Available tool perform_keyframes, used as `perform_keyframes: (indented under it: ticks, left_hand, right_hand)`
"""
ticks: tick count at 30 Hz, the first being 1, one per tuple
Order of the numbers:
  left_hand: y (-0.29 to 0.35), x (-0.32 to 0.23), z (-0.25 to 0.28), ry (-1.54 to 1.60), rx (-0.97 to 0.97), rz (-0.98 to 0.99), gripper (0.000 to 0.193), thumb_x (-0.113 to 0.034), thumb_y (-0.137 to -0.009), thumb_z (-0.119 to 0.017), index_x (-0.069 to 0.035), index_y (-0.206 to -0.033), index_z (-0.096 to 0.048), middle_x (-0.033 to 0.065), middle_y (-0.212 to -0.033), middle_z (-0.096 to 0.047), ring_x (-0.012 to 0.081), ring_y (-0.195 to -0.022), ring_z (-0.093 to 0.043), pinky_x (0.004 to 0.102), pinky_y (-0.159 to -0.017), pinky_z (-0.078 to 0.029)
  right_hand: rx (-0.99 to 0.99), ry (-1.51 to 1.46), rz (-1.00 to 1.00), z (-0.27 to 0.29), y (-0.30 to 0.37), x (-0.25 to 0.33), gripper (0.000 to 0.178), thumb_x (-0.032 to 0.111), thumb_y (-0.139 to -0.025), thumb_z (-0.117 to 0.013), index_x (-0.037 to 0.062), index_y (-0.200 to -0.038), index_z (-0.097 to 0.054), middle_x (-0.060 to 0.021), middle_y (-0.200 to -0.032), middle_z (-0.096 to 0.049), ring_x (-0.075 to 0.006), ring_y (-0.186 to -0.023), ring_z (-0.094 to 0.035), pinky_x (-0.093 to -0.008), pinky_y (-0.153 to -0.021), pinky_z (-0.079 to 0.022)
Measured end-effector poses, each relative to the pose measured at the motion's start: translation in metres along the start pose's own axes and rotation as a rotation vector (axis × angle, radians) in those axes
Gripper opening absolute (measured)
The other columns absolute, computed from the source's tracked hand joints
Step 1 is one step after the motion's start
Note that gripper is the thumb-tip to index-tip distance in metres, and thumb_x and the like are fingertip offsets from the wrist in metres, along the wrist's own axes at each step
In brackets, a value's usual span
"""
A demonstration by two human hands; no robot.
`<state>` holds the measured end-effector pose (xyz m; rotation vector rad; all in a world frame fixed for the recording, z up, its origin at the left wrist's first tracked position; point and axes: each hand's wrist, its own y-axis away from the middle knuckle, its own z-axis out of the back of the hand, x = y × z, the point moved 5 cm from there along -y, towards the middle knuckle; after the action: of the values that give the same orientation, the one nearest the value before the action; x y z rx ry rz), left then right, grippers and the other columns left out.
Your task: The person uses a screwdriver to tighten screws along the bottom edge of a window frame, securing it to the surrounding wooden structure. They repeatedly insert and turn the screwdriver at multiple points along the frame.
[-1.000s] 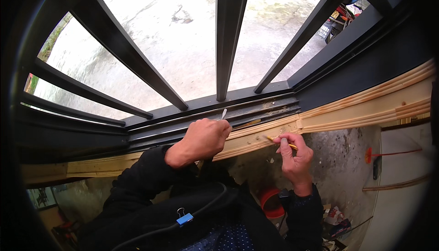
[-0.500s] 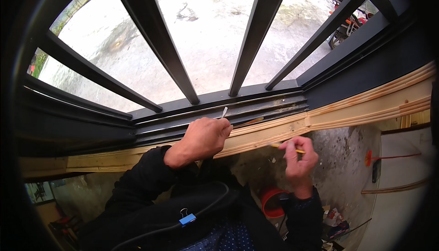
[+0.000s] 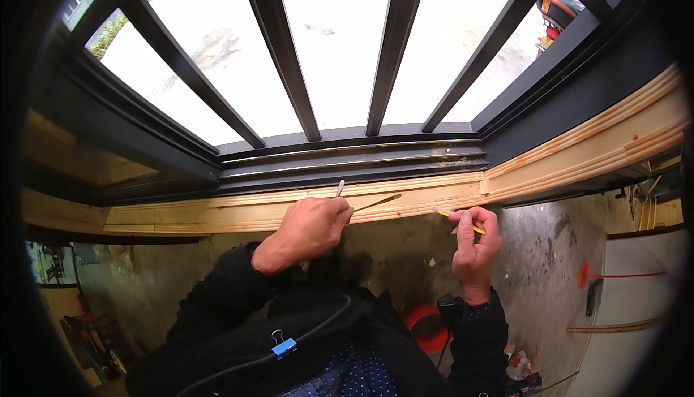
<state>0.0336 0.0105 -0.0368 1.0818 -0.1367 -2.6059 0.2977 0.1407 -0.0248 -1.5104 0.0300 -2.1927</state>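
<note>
My left hand point(image 3: 307, 229) is closed around two slender tools above the wooden window trim point(image 3: 426, 200). One has a flat metal blade point(image 3: 340, 188) pointing up and away; the other is a thin brownish spatula-like tool point(image 3: 379, 202) reaching right over the wood. Their handles are hidden in the fist. My right hand point(image 3: 476, 249) pinches a slim yellow-handled tool point(image 3: 445, 213) with a pale tip pointing left, near the trim's front edge. Its exact kind cannot be made out, nor whether its tip touches the wood.
Beyond the trim lies a dark metal window frame point(image 3: 347, 158) with sliding tracks and upright bars point(image 3: 282, 50). Wooden trim continues along the right side. Below stand a red bucket point(image 3: 428, 325) and some clutter point(image 3: 522, 368). A blue binder clip point(image 3: 284, 348) is on my dark clothing.
My view has shifted, so the window sits differently. The right hand's yellow tool now comes up beside the trim's front edge. Both hands keep hold of their tools.
</note>
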Motion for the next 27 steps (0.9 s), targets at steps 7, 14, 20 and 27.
perform_keyframes:
  ticks: [7,14,20,27]
  left_hand:
    - [0.035,-0.009,-0.012,-0.057,-0.105,0.056,0.023,-0.022,-0.101,-0.063,-0.003,-0.090,-0.070,0.0183,-0.082,-0.071,0.0403,-0.080,-0.068,0.0456,-0.070,-0.054]
    - [0.064,-0.006,-0.017,0.012,-0.197,0.122,0.025,-0.027,-0.102,-0.059,-0.006,-0.090,-0.067,0.0185,-0.083,-0.071,0.0453,-0.083,-0.067,0.0536,-0.071,-0.053]
    - [0.069,-0.006,-0.022,-0.019,-0.217,0.171,0.023,-0.022,-0.101,-0.062,-0.005,-0.089,-0.071,0.0153,-0.078,-0.071,0.0376,-0.077,-0.069,0.0436,-0.069,-0.053]
    - [0.071,0.001,-0.017,0.039,-0.256,0.194,0.023,-0.022,-0.102,-0.063,-0.004,-0.090,-0.071,0.0149,-0.075,-0.069,0.0352,-0.071,-0.068,0.0412,-0.066,-0.052]
  right_hand:
    - [-0.014,0.072,0.086,0.000,-0.021,-0.009,0.012,0.013,-0.105,-0.061,0.0003,-0.104,-0.061,-0.0122,-0.090,-0.075,-0.0200,-0.077,-0.071,-0.0309,-0.074,-0.056]
    - [-0.062,-0.025,0.101,0.018,-0.032,-0.019,0.014,0.015,-0.106,-0.059,0.0005,-0.106,-0.061,-0.0096,-0.086,-0.074,-0.0182,-0.076,-0.071,-0.0311,-0.073,-0.056]
    - [0.005,-0.040,0.001,0.013,-0.043,-0.033,0.015,0.015,-0.106,-0.058,0.0003,-0.104,-0.059,-0.0087,-0.082,-0.073,-0.0165,-0.072,-0.069,-0.0296,-0.070,-0.055]
    - [0.019,-0.174,0.039,0.012,-0.040,-0.021,0.013,0.014,-0.106,-0.057,0.0010,-0.106,-0.058,-0.0068,-0.081,-0.073,-0.0119,-0.070,-0.064,-0.0278,-0.067,-0.052]
